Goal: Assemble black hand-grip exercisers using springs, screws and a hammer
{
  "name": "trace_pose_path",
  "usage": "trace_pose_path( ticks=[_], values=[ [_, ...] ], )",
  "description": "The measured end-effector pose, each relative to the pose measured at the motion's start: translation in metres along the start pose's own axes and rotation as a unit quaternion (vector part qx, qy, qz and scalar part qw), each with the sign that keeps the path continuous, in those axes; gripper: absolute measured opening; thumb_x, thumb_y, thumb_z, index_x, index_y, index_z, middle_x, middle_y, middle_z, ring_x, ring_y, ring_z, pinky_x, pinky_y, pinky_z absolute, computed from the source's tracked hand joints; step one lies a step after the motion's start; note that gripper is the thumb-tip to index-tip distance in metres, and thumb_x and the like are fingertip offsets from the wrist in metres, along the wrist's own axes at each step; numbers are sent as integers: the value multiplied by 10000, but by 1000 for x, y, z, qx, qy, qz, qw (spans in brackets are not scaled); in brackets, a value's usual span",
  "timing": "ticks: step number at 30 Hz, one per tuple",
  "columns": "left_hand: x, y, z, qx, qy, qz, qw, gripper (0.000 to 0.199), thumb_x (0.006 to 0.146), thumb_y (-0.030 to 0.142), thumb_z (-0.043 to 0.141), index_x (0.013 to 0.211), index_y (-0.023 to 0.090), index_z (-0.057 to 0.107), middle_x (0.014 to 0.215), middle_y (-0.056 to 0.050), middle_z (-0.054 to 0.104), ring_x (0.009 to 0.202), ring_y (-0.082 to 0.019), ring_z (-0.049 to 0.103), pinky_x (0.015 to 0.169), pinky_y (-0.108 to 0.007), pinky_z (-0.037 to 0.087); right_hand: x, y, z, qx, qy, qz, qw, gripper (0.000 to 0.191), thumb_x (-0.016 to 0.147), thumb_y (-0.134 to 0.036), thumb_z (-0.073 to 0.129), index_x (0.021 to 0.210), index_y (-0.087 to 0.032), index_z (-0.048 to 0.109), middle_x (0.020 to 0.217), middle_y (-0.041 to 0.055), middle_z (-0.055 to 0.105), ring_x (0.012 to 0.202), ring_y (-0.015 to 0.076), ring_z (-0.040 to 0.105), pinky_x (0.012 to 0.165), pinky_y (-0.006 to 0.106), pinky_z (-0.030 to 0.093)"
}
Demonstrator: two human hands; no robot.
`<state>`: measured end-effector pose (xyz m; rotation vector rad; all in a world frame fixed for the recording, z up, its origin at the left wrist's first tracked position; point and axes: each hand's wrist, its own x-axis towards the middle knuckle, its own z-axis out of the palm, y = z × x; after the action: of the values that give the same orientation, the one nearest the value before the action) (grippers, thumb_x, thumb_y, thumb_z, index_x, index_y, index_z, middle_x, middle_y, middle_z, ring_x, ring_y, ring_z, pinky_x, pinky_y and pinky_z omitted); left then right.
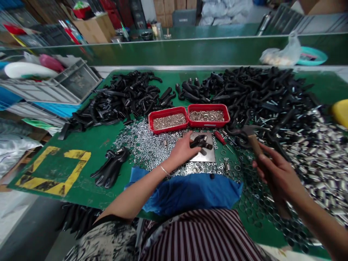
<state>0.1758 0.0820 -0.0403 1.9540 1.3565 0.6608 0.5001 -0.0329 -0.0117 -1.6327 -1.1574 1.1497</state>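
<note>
My left hand holds a black plastic handle part down on a square metal plate at the middle of the green table. My right hand is wrapped round the wooden handle of a hammer, to the right of the plate, with the metal head pointing away from me. A red-handled screwdriver lies just right of the plate. Behind the plate stand two red trays, the left and the right, both with small metal pieces. Small washers surround the plate.
Black handle parts are heaped at the back left and back right. Metal sleeves cover the right side. A few black parts lie front left. Blue cloth lies at the front edge. Grey crates stand left.
</note>
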Motion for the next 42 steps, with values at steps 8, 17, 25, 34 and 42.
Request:
trace_pose_path(
  ticks=[8, 17, 25, 34, 42],
  values=[
    [6, -20, -6, 92, 26, 31, 995, 276, 867, 258, 677, 1112, 158, 598, 1152, -131, 636, 1153, -285, 585, 1047, -485, 458, 51, 2, -21, -474, 42, -240, 846, 407, 998, -464, 436, 1215, -232, 691, 1128, 207, 659, 1066, 385, 625, 934, 555, 483],
    [-4, -26, -3, 190, 15, 33, 981, 478, 801, 494, 759, 1116, 167, 611, 1117, -104, 542, 1100, -304, 510, 1011, -476, 435, 114, -13, 83, -624, -57, -146, 765, 302, 999, -382, 468, 1114, -138, 603, 1102, 181, 652, 857, 289, 681, 628, 346, 482],
    [-3, -29, -6, 160, -22, 49, 986, 417, 862, 481, 713, 1143, 186, 621, 1124, -107, 567, 1109, -308, 499, 1001, -458, 416, 121, -45, 68, -311, 0, -164, 936, 342, 930, -451, 584, 1159, -197, 572, 956, 117, 686, 831, 266, 681, 752, 426, 558],
    [-9, -32, 4, 129, 23, 45, 990, 534, 853, 440, 743, 1261, 164, 536, 1233, -131, 572, 1190, -307, 493, 1064, -450, 409, 105, -41, 149, 8, -64, -107, 992, 600, 960, -620, 479, 1415, -278, 289, 1037, 106, 733, 845, 269, 751, 682, 422, 631],
    [-19, -26, 16, 113, 89, 13, 990, 568, 906, 457, 672, 1341, 169, 446, 1268, -148, 564, 1188, -312, 519, 1075, -481, 412, 105, -31, 164, -30, -84, -110, 990, 546, 975, -624, 454, 1376, -282, 309, 1071, 120, 748, 842, 277, 756, 670, 438, 628]
  ],
)
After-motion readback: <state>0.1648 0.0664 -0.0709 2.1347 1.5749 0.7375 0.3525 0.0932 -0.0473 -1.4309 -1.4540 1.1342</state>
